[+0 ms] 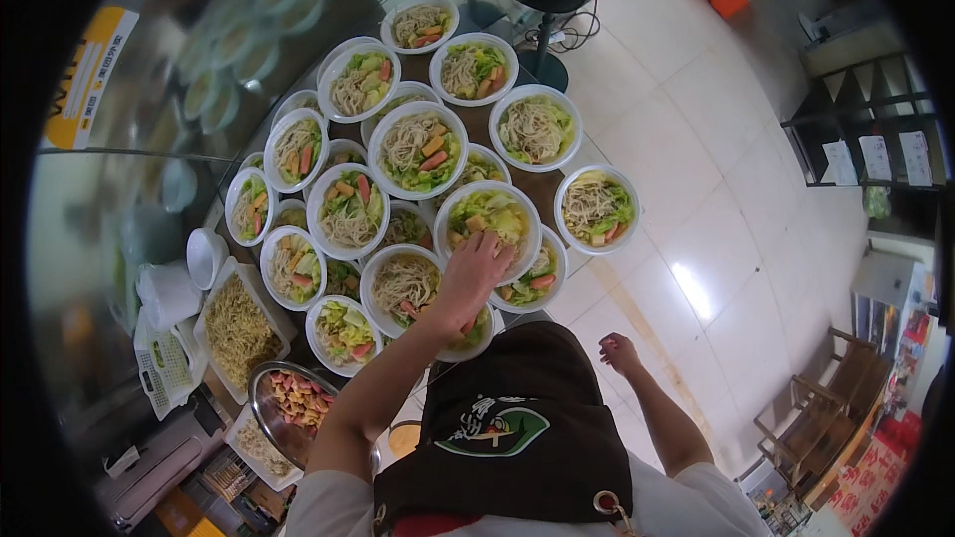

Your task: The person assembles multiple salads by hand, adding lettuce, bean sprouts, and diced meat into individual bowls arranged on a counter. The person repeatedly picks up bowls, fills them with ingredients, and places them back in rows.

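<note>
Head view: the left hand [476, 268] reaches forward over a crowded table [557, 154] of white bowls, its palm down and fingers spread across the near rim of one bowl [488, 218] of noodles, greens and cubes of something pale. That bowl sits on a second tier, resting on the rims of the bowls under it, straight ahead of the person and a little right of the stack's middle. Whether the fingers grip the rim or only rest on it I cannot tell; nothing is lifted. Just below the hand, partly hidden by wrist and forearm, lies a lower bowl [403, 283] with noodles and red slices, and to the right of the wrist another [540, 273] peeks out from under the upper one. The right hand [618, 350] hangs low and well apart, off the table's edge over the tiled floor [716, 199], fingers loosely curled and holding nothing. So the left hand is on the bowl, the right far from it. The bowl is round, with no long axis. At the person's left stand a tray [239, 330] of plain noodles and a metal pan [294, 400] of red and pale slices, both near the left elbow.
</note>
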{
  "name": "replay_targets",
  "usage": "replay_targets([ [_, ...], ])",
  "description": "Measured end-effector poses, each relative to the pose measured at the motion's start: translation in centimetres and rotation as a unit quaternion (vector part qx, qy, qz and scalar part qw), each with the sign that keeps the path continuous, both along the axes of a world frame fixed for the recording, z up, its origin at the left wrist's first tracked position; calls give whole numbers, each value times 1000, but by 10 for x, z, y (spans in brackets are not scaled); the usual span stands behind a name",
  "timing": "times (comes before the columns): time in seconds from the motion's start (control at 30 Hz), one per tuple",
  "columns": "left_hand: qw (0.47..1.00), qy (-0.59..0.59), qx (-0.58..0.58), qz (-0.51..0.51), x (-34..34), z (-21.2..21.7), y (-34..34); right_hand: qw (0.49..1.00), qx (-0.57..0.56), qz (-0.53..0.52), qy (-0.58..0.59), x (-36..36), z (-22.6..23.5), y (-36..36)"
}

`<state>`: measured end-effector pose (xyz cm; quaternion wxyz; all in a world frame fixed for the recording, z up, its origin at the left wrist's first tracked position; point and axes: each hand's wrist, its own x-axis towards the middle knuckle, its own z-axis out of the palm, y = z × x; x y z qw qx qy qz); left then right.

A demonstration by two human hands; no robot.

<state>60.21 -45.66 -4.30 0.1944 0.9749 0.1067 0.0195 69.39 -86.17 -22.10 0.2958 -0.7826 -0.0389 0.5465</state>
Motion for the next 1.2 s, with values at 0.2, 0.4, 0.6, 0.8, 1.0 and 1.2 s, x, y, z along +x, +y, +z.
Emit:
replay_targets([
  [0.2, 998, 44, 0, -43, 13, -8, 9, 999, -21, -30, -3, -5, 0, -11],
  [0.4, 974, 22, -220, 39, 42, 0, 28, 998, -32, -59, -4, -17, -4, -25],
  [0.6, 991, 58, -112, 41, 40, 3, 15, 997, -27, -69, -4, -24, -9, -25],
  [0.8, 995, 94, -20, -34, 14, 5, 8, 998, -5, -68, 7, -22, -8, -17],
  [1.0, 994, 16, 96, -56, 32, 0, -7, 997, 31, -56, 32, -10, 8, 21],
  [1.2, 997, -50, 51, -15, 2, 5, 4, 979, 181, -81, -44, 7, 98, 122],
])
